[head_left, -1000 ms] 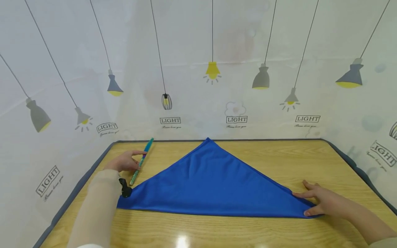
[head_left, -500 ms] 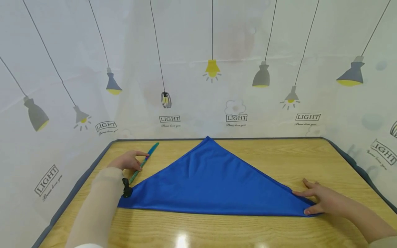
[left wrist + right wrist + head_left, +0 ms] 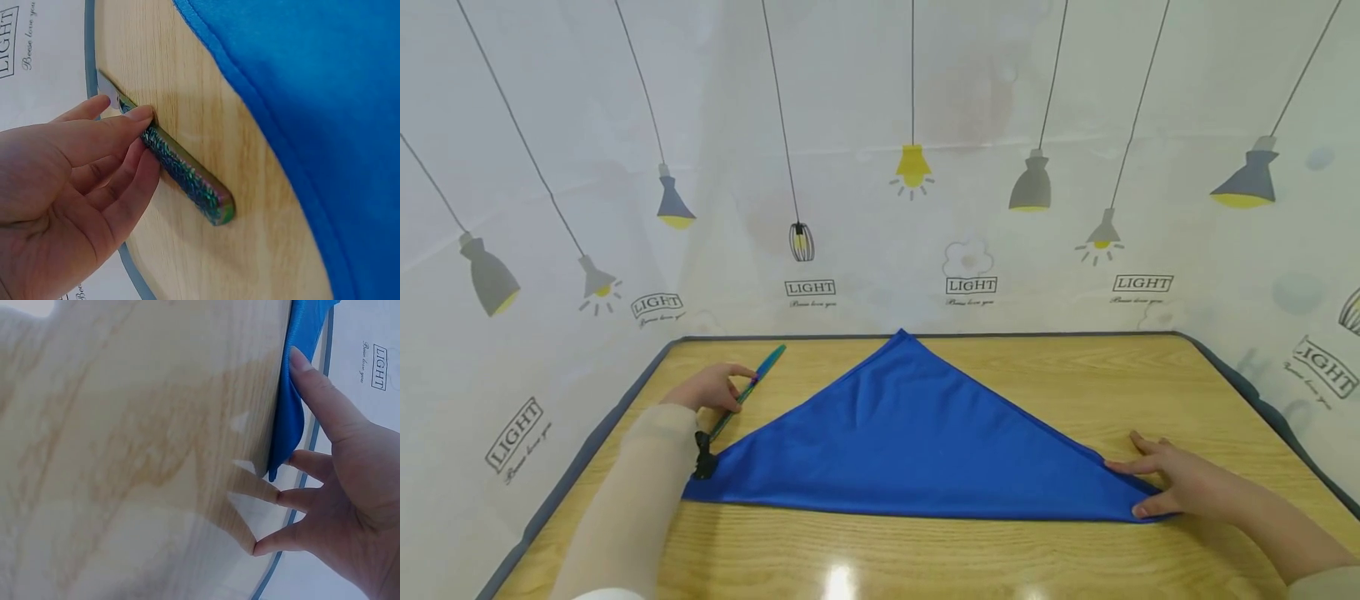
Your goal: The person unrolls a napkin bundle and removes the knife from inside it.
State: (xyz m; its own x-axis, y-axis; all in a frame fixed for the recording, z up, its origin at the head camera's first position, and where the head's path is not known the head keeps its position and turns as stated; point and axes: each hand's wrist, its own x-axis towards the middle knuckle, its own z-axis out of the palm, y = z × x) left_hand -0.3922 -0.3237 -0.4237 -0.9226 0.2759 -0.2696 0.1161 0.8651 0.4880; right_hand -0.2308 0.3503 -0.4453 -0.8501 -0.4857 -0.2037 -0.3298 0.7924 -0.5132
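Observation:
My left hand (image 3: 709, 388) pinches a knife (image 3: 184, 169) between thumb and fingers. The knife has an iridescent, textured green-purple handle and a shiny bluish blade. It slants away from me beside the left edge of a blue cloth (image 3: 910, 442), its blade end toward the back of the table. This cloth lies folded into a wide triangle, peak at the back and long edge toward me. At its right corner, my right hand (image 3: 1191, 483) has its thumb resting on the fabric. The other fingers spread past the corner, with fingertips on the tabletop in the right wrist view.
The wooden table (image 3: 1000, 558) has a dark grey edging. Behind and beside it stands a pale wall covering (image 3: 865, 192) printed with hanging lamps and "LIGHT" labels. A black wrist strap piece (image 3: 703, 457) overlaps the cloth's left corner in the head view.
The knife's blade end has swung slightly to the right and nearer to me, in the left hand's pinch. The right hand and the cloth have stayed in place.

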